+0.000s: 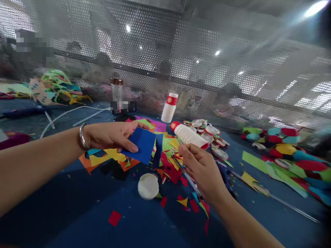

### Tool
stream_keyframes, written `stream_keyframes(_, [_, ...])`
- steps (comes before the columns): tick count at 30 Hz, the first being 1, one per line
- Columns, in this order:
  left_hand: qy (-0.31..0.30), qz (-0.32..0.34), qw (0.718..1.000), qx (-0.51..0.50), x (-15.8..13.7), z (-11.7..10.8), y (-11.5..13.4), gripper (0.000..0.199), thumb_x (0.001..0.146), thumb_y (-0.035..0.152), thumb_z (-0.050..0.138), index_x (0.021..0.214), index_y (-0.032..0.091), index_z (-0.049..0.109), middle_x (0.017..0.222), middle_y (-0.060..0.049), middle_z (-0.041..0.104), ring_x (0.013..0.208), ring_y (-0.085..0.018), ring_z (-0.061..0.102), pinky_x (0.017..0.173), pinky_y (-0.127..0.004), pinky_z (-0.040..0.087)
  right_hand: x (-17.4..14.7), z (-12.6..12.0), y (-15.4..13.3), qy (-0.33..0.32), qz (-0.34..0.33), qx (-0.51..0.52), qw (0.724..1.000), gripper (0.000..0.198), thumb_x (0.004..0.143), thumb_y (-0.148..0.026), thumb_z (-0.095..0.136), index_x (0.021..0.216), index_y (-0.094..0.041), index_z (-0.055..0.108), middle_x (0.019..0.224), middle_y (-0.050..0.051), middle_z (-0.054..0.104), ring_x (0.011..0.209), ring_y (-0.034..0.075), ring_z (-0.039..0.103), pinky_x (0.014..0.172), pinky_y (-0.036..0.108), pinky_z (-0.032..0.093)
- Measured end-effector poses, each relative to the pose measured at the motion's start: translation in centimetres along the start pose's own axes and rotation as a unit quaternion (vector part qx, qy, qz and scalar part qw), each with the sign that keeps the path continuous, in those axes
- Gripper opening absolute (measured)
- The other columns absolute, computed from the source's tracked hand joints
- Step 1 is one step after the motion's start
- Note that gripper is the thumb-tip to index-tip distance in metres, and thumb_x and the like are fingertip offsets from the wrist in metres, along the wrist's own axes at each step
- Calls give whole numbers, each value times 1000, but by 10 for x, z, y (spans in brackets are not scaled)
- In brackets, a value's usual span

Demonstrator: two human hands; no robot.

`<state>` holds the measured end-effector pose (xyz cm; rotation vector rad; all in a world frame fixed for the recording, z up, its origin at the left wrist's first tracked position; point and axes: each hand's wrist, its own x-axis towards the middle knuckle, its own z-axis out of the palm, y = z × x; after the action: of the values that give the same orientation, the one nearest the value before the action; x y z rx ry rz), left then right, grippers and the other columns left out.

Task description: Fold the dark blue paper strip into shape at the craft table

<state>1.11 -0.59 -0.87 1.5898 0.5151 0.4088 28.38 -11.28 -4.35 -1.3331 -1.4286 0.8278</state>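
Note:
My left hand (115,137), with a silver bangle at the wrist, pinches a blue sheet of paper (141,144) between thumb and fingers. A darker blue paper strip (157,150) hangs along the sheet's right edge; whether the two are joined I cannot tell. My right hand (200,165) is to the right of the paper and apart from it, thumb and forefinger pressed together. Something thin shows at those fingertips, too small to name. Below the paper sits a round white lid-like piece (148,186) on the blue table surface (85,213).
Coloured paper scraps (172,168) lie between my hands. One stack of paper cups (169,108) stands; another stack (191,134) lies tipped. Behind are a clear bottle (117,91) and a perforated screen (144,44). Multicoloured patchwork pieces (287,151) lie right.

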Motion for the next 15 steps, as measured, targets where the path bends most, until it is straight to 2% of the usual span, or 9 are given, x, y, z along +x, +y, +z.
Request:
stream_keyframes(2, [-31,-35,999,-8,2,11,-2,94,74,22,84,150,25,27,96,-4,69,67,-15,69,43,-14,43,-1,2,-2,0,-9,-9,1000,45,87,-61,68,75,-21,52,62,-8,33,54,9,27,49,25,21])
stream_keyframes(4, [-45,-48,998,-10,2,23,-2,94,76,25,83,149,29,25,98,-3,69,62,-13,67,43,-15,42,-1,3,-1,0,-9,-17,1000,42,85,-59,70,78,-20,57,63,-7,37,57,10,30,50,26,22])
stream_keyframes(7, [-46,-50,998,-19,4,39,-2,67,86,31,75,142,30,38,100,-3,71,60,-10,66,44,-15,39,0,5,0,-14,1,-21,1000,36,86,-54,71,81,-19,60,61,-7,39,54,10,26,49,27,19])
stream_keyframes(9, [-15,-43,999,-14,6,43,-1,47,90,35,70,131,26,49,89,-1,71,57,-9,63,44,-15,37,0,6,0,-36,6,-10,999,32,88,-50,70,83,-19,61,60,-8,39,52,9,23,48,27,18])
stream_keyframes(11, [38,-36,999,-8,9,41,-1,32,90,37,69,116,22,57,81,1,69,51,-7,58,44,-16,37,-1,6,-1,-53,-3,4,999,30,88,-47,70,84,-19,61,63,-7,42,53,9,27,49,27,21])
stream_keyframes(13, [105,-36,994,-16,11,29,1,27,87,37,72,104,20,60,80,0,69,49,-6,56,46,-17,41,-2,5,-1,-61,-10,11,998,29,89,-46,71,83,-19,61,67,-6,45,55,9,30,50,26,23])
stream_keyframes(15, [168,-54,984,-22,10,7,1,32,84,37,75,108,21,60,80,-1,70,55,-10,62,52,-20,46,-2,2,0,-56,-3,19,998,29,89,-45,71,84,-19,61,65,-7,44,53,8,28,48,26,22])
